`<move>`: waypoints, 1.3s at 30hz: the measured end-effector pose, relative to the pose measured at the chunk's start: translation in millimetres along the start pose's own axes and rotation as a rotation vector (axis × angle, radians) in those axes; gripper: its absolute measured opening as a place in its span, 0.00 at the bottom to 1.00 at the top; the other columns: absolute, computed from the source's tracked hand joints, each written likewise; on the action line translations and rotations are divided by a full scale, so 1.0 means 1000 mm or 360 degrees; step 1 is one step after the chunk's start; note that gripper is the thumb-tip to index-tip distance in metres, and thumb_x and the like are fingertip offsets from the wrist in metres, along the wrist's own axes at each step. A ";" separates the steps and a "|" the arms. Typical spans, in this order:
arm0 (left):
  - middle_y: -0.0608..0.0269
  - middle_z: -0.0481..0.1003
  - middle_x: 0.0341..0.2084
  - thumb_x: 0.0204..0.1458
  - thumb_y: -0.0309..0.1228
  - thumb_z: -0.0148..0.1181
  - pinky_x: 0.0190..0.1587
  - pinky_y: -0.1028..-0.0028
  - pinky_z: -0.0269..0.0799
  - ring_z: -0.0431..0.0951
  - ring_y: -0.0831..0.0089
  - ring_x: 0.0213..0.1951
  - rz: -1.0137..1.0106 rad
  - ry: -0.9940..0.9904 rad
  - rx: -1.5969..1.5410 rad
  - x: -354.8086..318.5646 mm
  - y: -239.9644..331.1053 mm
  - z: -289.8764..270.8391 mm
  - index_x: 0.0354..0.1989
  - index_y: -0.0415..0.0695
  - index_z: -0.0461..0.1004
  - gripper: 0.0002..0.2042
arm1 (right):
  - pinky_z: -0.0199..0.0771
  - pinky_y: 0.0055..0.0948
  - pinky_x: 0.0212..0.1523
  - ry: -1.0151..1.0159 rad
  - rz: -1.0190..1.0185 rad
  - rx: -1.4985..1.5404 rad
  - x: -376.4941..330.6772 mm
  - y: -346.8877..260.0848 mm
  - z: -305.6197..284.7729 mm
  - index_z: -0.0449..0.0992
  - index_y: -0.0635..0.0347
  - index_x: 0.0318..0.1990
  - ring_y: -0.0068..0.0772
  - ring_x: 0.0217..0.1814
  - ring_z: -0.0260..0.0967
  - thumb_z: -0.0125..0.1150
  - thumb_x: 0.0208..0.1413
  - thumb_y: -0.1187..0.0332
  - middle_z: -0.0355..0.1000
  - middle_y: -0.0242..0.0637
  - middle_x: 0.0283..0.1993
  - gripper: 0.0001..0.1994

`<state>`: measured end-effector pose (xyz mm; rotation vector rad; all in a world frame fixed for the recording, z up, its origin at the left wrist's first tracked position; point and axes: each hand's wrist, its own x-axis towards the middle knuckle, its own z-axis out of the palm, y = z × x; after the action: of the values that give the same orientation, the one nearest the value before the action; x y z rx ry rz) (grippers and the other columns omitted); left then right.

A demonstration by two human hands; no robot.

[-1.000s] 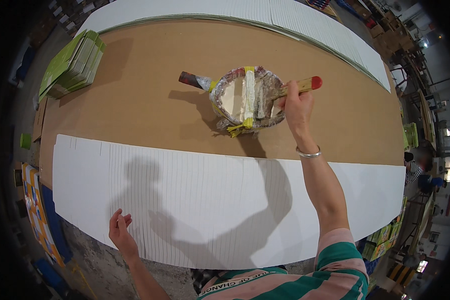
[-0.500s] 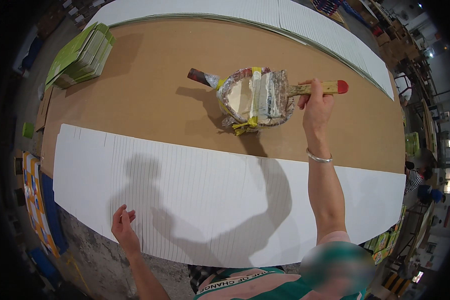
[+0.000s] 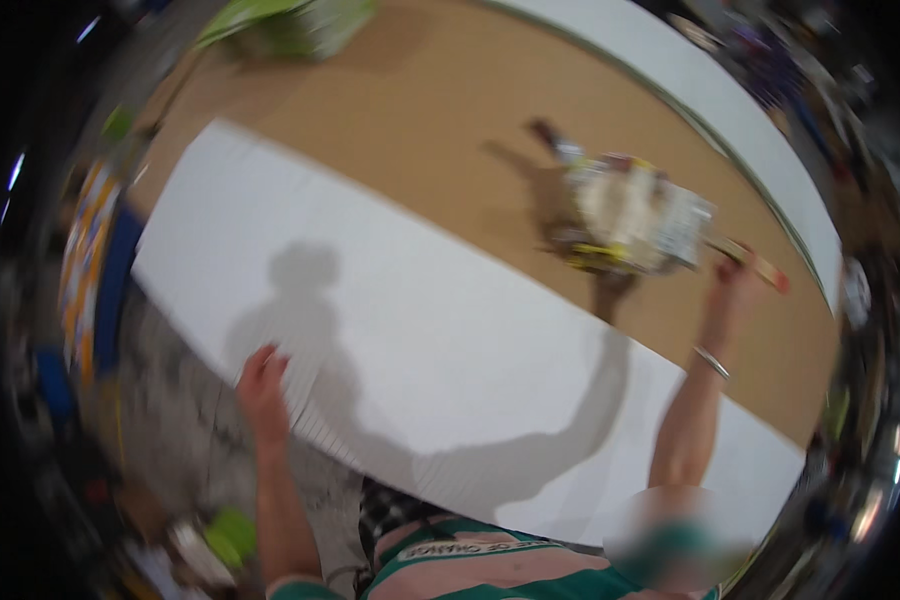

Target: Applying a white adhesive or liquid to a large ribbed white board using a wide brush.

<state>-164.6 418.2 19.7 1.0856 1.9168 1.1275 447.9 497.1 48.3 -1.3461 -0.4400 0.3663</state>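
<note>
With the view now swung and blurred, the right hand point(image 3: 735, 290) still grips the red-tipped brush point(image 3: 755, 263) beside the paste pot point(image 3: 630, 215), while the left hand point(image 3: 262, 385) rests open on the white sheet point(image 3: 420, 330), which has stayed on the bench point(image 3: 420, 120).

— Where was there room for a hand to pass?

— Across the white corrugated sheet point(image 3: 450, 330); its flat top lay bare from nine o'clock round to four o'clock, with only shadows on it. The brown board point(image 3: 410, 130) beyond it, toward twelve o'clock, was open as well.

— And what stood in the way?

— A taped-up pot point(image 3: 630, 215) sat on the brown board at about two o'clock, with a brush handle point(image 3: 550, 135) sticking out of its far side. The right hand point(image 3: 732, 290) gripped a red-tipped brush point(image 3: 755, 265) just beside the pot. A green stack point(image 3: 290, 20) blocked the far corner at eleven o'clock. The left hand point(image 3: 262, 385) rested on the sheet's near edge at seven o'clock.
</note>
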 end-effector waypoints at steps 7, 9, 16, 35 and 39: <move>0.54 0.77 0.39 0.51 0.26 0.57 0.49 0.66 0.68 0.74 0.58 0.44 0.0660 0.0399 0.0856 0.048 -0.024 -0.017 0.39 0.39 0.77 0.09 | 0.58 0.15 0.21 -0.1057 0.0229 0.0493 -0.023 -0.044 0.008 0.71 0.69 0.47 0.16 0.20 0.54 0.44 0.66 0.58 0.72 0.39 0.38 0.19; 0.55 0.76 0.40 0.51 0.27 0.58 0.50 0.64 0.66 0.73 0.58 0.45 0.0695 0.0362 0.0961 0.074 -0.034 -0.037 0.40 0.40 0.77 0.09 | 0.61 0.15 0.23 -0.1166 0.0466 0.0443 -0.094 -0.052 0.059 0.69 0.65 0.50 0.16 0.21 0.57 0.42 0.67 0.54 0.72 0.46 0.48 0.21; 0.59 0.70 0.51 0.50 0.33 0.61 0.59 0.60 0.53 0.64 0.61 0.56 0.0789 0.0070 0.1299 0.119 -0.021 -0.030 0.47 0.49 0.78 0.14 | 0.71 0.24 0.27 -0.1920 0.0615 0.0274 -0.248 -0.053 0.175 0.70 0.67 0.42 0.28 0.26 0.67 0.44 0.65 0.64 0.73 0.54 0.44 0.13; 0.58 0.59 0.63 0.56 0.41 0.55 0.68 0.46 0.31 0.49 0.54 0.68 0.0729 -0.0224 0.1288 0.138 -0.038 -0.036 0.56 0.48 0.70 0.21 | 0.70 0.21 0.28 -0.2057 0.0266 -0.0430 -0.342 -0.063 0.224 0.76 0.66 0.33 0.22 0.25 0.68 0.59 0.58 0.67 0.76 0.39 0.34 0.09; 0.58 0.58 0.64 0.57 0.41 0.55 0.68 0.48 0.32 0.48 0.55 0.68 0.0714 -0.0216 0.1279 0.138 -0.039 -0.035 0.58 0.47 0.69 0.21 | 0.70 0.21 0.28 -0.2009 0.0269 -0.0381 -0.338 -0.064 0.213 0.76 0.67 0.33 0.21 0.25 0.68 0.58 0.57 0.69 0.76 0.39 0.35 0.08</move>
<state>-267.2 517.0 -18.0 2.0370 2.1152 0.4313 48.5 498.3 114.7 -1.2447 -1.4413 1.3470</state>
